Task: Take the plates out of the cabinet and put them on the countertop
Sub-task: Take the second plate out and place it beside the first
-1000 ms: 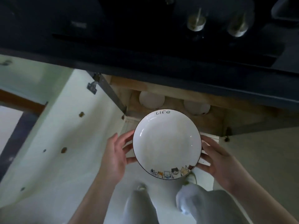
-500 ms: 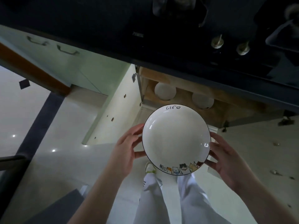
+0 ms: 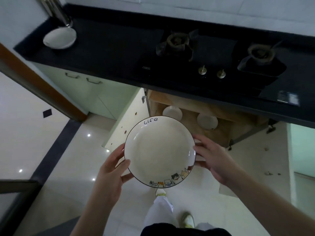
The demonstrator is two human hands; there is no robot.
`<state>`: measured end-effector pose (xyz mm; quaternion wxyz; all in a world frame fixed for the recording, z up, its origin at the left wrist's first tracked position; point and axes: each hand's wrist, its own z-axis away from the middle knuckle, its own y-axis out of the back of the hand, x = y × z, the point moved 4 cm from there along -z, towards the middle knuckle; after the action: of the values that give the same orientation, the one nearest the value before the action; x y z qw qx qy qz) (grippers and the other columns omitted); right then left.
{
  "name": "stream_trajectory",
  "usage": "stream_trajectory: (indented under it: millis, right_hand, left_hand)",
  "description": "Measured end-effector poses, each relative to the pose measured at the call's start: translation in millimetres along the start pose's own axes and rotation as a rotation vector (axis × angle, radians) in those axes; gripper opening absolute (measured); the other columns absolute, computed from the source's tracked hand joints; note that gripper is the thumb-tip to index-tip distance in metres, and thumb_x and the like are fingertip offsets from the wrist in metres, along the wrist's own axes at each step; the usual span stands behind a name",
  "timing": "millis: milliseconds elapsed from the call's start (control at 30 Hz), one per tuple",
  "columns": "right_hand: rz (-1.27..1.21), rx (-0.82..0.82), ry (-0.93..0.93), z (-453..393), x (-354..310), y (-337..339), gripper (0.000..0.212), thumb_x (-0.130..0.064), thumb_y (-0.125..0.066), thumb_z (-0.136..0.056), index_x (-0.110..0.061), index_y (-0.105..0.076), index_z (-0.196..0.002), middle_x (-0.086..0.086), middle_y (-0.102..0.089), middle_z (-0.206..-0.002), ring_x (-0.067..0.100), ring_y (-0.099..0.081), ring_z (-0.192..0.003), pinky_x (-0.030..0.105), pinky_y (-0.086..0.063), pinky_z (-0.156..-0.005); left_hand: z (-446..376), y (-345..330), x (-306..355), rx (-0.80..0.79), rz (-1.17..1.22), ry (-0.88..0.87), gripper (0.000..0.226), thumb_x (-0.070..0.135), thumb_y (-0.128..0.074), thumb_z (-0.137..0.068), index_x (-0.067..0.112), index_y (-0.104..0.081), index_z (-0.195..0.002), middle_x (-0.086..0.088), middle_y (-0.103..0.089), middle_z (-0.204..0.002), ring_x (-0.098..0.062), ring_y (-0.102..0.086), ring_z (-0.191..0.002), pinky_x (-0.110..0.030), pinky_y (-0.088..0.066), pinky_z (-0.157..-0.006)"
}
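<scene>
I hold a white plate [image 3: 159, 150] with a dark rim, the word "life" and small cartoon cats, level in front of me above the floor. My left hand [image 3: 113, 166] grips its left edge and my right hand [image 3: 213, 157] its right edge. Beyond it the open cabinet [image 3: 221, 114] under the stove shows a wooden shelf with two more white dishes [image 3: 172, 112] [image 3: 207, 120]. The dark countertop [image 3: 110, 46] runs across the top of the view, with one white dish [image 3: 59, 38] standing at its far left.
A black gas stove [image 3: 213, 53] with two burners and two knobs takes the right part of the countertop. The pale cabinet door [image 3: 126, 120] hangs open to the left of the plate. A metal pipe [image 3: 59, 12] stands in the left corner. Glossy tiled floor lies below.
The view has risen and pulled back, so the whole countertop and stove now show. The plate has come up and away from the cabinet, still held in both hands.
</scene>
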<state>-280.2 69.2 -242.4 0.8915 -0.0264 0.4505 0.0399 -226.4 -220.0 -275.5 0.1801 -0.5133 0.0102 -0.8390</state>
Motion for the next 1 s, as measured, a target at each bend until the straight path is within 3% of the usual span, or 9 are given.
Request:
stream_trajectory:
  millis: [100,333,467,600,800,900,1000]
  right_hand:
    - [0.036,-0.040,0.041,27,-1,3,0.036,-0.011,-0.051,-0.097,-0.043,-0.063,-0.109,-0.005,-0.073,-0.092,0.009,-0.070,-0.083,0.022,-0.057,-0.060]
    - [-0.012,-0.129,0.130,77,-5,12,0.040,-0.009,-0.049,-0.099,-0.043,-0.064,-0.113,-0.010,-0.074,-0.092,0.006,-0.070,-0.083,0.020,-0.057,-0.058]
    - [0.021,-0.185,0.191,95,-11,-6,0.042,-0.009,-0.049,-0.099,-0.047,-0.062,-0.110,-0.009,-0.074,-0.089,0.005,-0.070,-0.082,0.019,-0.056,-0.058]
    - [0.074,-0.203,0.255,112,-20,-38,0.043,-0.012,-0.051,-0.099,-0.053,-0.062,-0.107,-0.010,-0.073,-0.089,0.003,-0.068,-0.081,0.017,-0.055,-0.056]
    - [0.239,-0.181,0.370,131,-34,-111,0.053,-0.014,-0.049,-0.099,-0.065,-0.060,-0.093,-0.029,-0.069,-0.089,-0.013,-0.063,-0.081,0.004,-0.046,-0.051]
    - [0.266,-0.177,0.353,133,-39,-153,0.055,-0.016,-0.049,-0.099,-0.069,-0.059,-0.086,-0.028,-0.071,-0.088,-0.012,-0.064,-0.080,0.008,-0.049,-0.052]
    - [0.243,-0.202,0.362,129,-38,-190,0.049,-0.011,-0.050,-0.099,-0.059,-0.063,-0.098,-0.013,-0.074,-0.088,0.000,-0.069,-0.080,0.017,-0.054,-0.061]
  left_hand:
    - [34,-3,5,0.005,-0.008,-0.012,0.047,-0.004,-0.053,-0.092,0.028,-0.069,-0.123,-0.002,-0.069,-0.123,-0.026,-0.067,-0.108,-0.048,-0.060,-0.075]
    - [102,-13,21,0.044,-0.071,-0.136,0.047,0.001,-0.056,-0.091,0.033,-0.067,-0.124,0.003,-0.067,-0.126,-0.023,-0.063,-0.115,-0.042,-0.059,-0.072]
    - [130,1,32,0.109,-0.049,-0.154,0.052,-0.008,-0.048,-0.091,0.029,-0.069,-0.121,0.001,-0.069,-0.123,-0.026,-0.063,-0.113,-0.041,-0.059,-0.070]
    - [154,28,46,0.171,-0.020,-0.171,0.051,-0.008,-0.049,-0.091,0.030,-0.072,-0.116,0.004,-0.071,-0.118,-0.019,-0.069,-0.103,-0.039,-0.060,-0.068]
    - [172,93,62,0.258,0.039,-0.195,0.049,-0.007,-0.052,-0.092,0.032,-0.075,-0.110,0.005,-0.072,-0.115,-0.022,-0.068,-0.104,-0.041,-0.061,-0.068]
    - [177,130,80,0.269,0.011,-0.209,0.049,-0.004,-0.054,-0.093,0.037,-0.074,-0.110,0.010,-0.071,-0.115,-0.022,-0.065,-0.108,-0.039,-0.061,-0.067]
    - [179,166,100,0.280,-0.013,-0.219,0.051,-0.002,-0.056,-0.093,0.044,-0.074,-0.103,0.016,-0.072,-0.108,-0.017,-0.067,-0.102,-0.034,-0.061,-0.063]
